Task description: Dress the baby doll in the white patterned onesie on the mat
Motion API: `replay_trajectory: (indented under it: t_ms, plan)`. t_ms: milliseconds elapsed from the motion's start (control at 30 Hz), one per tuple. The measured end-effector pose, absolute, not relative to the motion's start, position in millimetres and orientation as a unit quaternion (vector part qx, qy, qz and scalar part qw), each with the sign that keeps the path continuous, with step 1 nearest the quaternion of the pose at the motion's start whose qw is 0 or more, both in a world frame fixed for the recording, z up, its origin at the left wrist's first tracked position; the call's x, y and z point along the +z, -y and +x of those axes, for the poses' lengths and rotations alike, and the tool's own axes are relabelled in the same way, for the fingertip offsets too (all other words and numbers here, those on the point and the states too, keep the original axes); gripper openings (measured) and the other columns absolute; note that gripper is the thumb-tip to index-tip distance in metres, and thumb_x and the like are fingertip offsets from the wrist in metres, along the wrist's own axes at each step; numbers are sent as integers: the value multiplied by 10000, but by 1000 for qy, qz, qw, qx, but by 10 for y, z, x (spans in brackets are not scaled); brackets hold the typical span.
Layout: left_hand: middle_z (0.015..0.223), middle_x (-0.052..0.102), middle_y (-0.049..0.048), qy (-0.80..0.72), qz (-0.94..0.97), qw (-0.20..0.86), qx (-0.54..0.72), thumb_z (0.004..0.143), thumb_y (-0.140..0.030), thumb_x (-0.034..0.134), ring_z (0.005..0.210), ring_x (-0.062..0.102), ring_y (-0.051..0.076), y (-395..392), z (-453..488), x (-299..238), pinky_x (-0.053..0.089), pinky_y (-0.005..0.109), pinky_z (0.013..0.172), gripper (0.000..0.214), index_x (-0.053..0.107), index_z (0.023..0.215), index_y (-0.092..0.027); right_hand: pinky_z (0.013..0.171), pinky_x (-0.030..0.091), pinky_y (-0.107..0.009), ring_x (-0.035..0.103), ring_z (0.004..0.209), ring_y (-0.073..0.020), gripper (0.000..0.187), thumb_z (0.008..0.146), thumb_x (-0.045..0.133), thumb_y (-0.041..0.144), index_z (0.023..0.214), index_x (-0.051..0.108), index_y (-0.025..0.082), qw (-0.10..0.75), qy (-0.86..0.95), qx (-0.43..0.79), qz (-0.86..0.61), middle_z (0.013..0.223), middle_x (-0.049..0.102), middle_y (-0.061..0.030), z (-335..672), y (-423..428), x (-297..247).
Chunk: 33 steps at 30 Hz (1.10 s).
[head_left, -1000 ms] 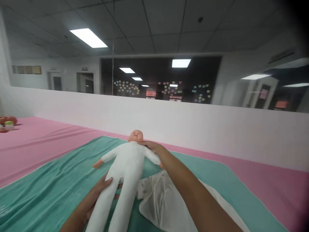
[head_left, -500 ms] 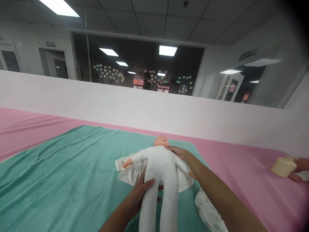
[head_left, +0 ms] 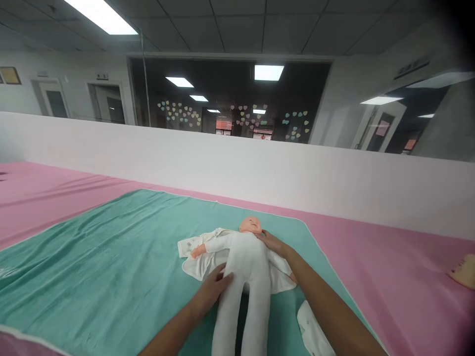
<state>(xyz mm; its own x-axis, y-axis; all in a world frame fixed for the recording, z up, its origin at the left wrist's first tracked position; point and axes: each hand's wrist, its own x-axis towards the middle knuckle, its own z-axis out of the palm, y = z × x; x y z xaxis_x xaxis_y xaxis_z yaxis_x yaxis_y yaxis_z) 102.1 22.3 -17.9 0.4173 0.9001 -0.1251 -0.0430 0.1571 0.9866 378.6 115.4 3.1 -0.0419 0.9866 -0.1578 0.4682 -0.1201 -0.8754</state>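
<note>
A baby doll [head_left: 247, 254] with a white cloth body lies on its back, its head toward the wall. Under its upper body is a spread white garment [head_left: 191, 269] with a small print at one end. My left hand [head_left: 215, 286] grips the doll's side at the hip, thumb on top and the other fingers partly hidden beneath. At the neck and shoulder, my right hand [head_left: 272, 242] holds the doll, with some fingers out of sight behind it. A folded white printed cloth [head_left: 311, 329] sits beside my right forearm, which partly covers it.
A green blanket [head_left: 122, 267] is spread over a pink covering [head_left: 389, 257]. Beyond it runs a low white wall [head_left: 222, 163] with glass above. At the far right edge is a cream-coloured object [head_left: 463, 271], cut off by the frame.
The doll appears lowered onto the garment. My left fingertips, seen between its legs before, are now hidden. The view has shifted right-to-left objects, and the hand at the far right is out of view.
</note>
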Motion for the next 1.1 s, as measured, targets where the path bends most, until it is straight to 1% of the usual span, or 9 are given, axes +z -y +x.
replay_trajectory:
  t_ms: [100,167,267,433,567,633,767,900,1100]
  plan:
    - [860,653,88,-523,618,425,405,765,-438,485,762,595,233,-729,801,-210,463,329,642,388,606,1018,-169,858,393,-405,499,1051,-291,625,801,409,593,1223,437,134,292,600,184,-722,1149,533,-163,3666,-1076,112]
    - [923,650,64,-531,637,309,466,765,-362,478,861,578,214,-1123,643,-202,436,308,750,289,632,941,-192,837,396,-387,486,1039,-275,471,851,355,518,1117,501,158,309,616,22,-724,1079,540,-144,3456,-987,171]
    - [855,656,53,-566,610,301,465,676,-235,561,811,580,191,-1581,475,-234,411,274,734,213,643,866,-186,874,382,-359,458,1043,-233,292,869,382,393,1054,514,209,312,716,-71,-621,1087,524,-97,2981,-882,211]
    - [704,626,28,-556,606,332,462,596,-238,644,662,555,170,-1810,412,-467,363,241,608,162,637,745,-175,875,385,-376,469,1037,-240,370,785,537,447,1076,515,221,180,864,-44,-469,1117,544,-71,2274,-1088,104]
    - [515,520,-25,-534,595,366,476,531,-233,693,551,464,141,-1873,390,-593,281,227,546,133,577,569,-180,798,424,-370,561,918,-257,427,728,575,514,983,564,172,24,906,-29,-423,1022,612,-94,2030,-1437,10]
    - [475,477,-38,-524,585,380,489,530,-215,686,528,430,128,-1916,367,-613,261,225,538,179,514,494,-180,740,437,-343,590,850,-243,417,744,555,514,971,570,164,-14,908,-27,-419,1002,626,-101,1982,-1540,5]
    - [511,453,-54,-511,524,413,543,610,-290,626,525,420,118,-1955,286,-600,286,220,537,177,486,589,-184,719,432,-316,586,901,-238,384,805,474,521,981,567,192,18,881,-11,-472,1026,618,-95,2012,-1578,84]
    - [523,435,-71,-491,441,462,593,669,-409,562,483,415,107,-1915,171,-491,317,219,504,248,455,721,-191,764,415,-360,575,930,-255,391,832,424,524,1017,555,206,53,836,24,-546,1046,599,-109,2124,-1581,154]
    - [650,587,-12,-355,436,585,585,673,-455,599,583,534,147,-1574,408,-151,415,269,585,341,540,874,-186,870,346,-472,527,1008,-321,240,770,548,352,919,598,170,103,782,117,-603,1021,595,-153,2045,-1670,39]
